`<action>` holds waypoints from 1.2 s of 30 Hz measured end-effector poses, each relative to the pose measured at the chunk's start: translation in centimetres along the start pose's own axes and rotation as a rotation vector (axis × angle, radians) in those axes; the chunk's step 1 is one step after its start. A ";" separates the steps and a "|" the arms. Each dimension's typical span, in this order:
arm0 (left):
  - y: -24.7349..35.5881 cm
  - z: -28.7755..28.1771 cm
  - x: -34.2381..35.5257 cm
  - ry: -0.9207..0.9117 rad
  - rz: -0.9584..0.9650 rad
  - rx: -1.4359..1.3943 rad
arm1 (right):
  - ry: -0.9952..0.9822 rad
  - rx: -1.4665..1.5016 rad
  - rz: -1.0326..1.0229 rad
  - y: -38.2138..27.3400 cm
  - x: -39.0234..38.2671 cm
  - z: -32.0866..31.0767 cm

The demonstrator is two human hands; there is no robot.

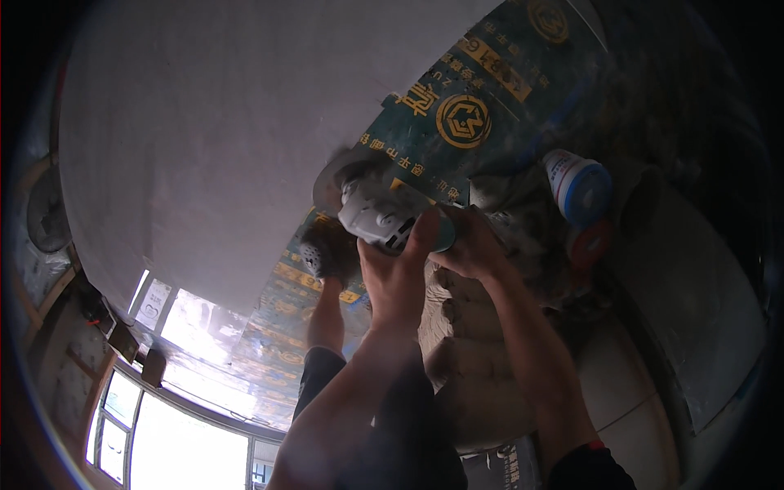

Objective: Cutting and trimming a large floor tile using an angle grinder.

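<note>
A grey handheld power tool, like an angle grinder (377, 211) with a teal rear section, lies over the edge of a large grey slab (208, 131) and green board with yellow printing (523, 131). My left hand (392, 269) grips its body from below, thumb near the vents. My right hand (469, 245) holds its rear end. The tool's disc (331, 180) is partly hidden behind the body. Just left of my hands, another forearm ends in a dark dotted glove (318, 253) by the board; whose it is and what it holds, I cannot tell.
A white cylindrical container with blue end (580, 184) and a red ring-shaped item (592, 241) sit to the right. Stacked dusty sacks (457, 343) are below. A pale panel (686, 335) stands far right, a bright window (180, 441) lower left.
</note>
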State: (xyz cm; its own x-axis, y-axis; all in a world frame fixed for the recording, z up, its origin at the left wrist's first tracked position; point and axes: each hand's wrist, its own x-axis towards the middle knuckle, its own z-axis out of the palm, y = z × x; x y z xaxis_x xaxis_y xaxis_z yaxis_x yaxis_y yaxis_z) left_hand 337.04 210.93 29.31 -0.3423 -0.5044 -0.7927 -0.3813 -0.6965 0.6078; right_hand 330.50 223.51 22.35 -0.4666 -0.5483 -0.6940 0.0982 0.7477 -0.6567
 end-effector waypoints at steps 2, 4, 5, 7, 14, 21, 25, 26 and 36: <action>-1.1 -2.7 -0.8 0.034 -0.030 -0.065 | 0.004 -0.044 -0.019 -0.4 -0.5 1.8; -2.1 -5.9 -1.7 0.064 -0.065 -0.129 | -0.038 -0.114 -0.070 -0.7 -1.5 3.3; -2.5 -7.8 -2.1 0.004 -0.183 -0.142 | -0.026 -0.112 -0.063 -0.1 -1.8 4.5; -2.4 -10.2 -3.8 -0.066 -0.289 -0.147 | -0.138 -0.180 -0.112 -0.1 -2.2 6.5; 3.8 -10.7 -9.5 -0.294 0.110 0.128 | 0.047 0.249 -0.095 -6.3 -6.9 6.5; 7.2 -16.1 -10.0 -0.542 0.382 0.718 | 0.133 1.139 0.025 -13.0 -11.7 2.8; 10.4 -19.4 -11.1 -0.818 -0.132 0.682 | 0.077 1.519 0.112 -15.2 -15.6 5.6; 11.4 -20.1 -11.3 -0.870 -0.146 0.737 | 0.030 1.603 0.058 -15.9 -16.5 6.7; 19.1 -28.2 -14.6 -0.991 -0.417 0.666 | -0.108 2.126 0.281 -19.6 -18.2 15.8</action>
State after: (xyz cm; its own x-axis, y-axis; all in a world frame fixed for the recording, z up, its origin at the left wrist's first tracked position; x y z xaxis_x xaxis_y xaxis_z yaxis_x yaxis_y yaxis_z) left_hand 358.99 190.60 51.22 -0.4768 0.4895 -0.7301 -0.8738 -0.1734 0.4543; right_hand 350.89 212.89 43.20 -0.2359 -0.5979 -0.7660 0.7550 -0.6090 0.2429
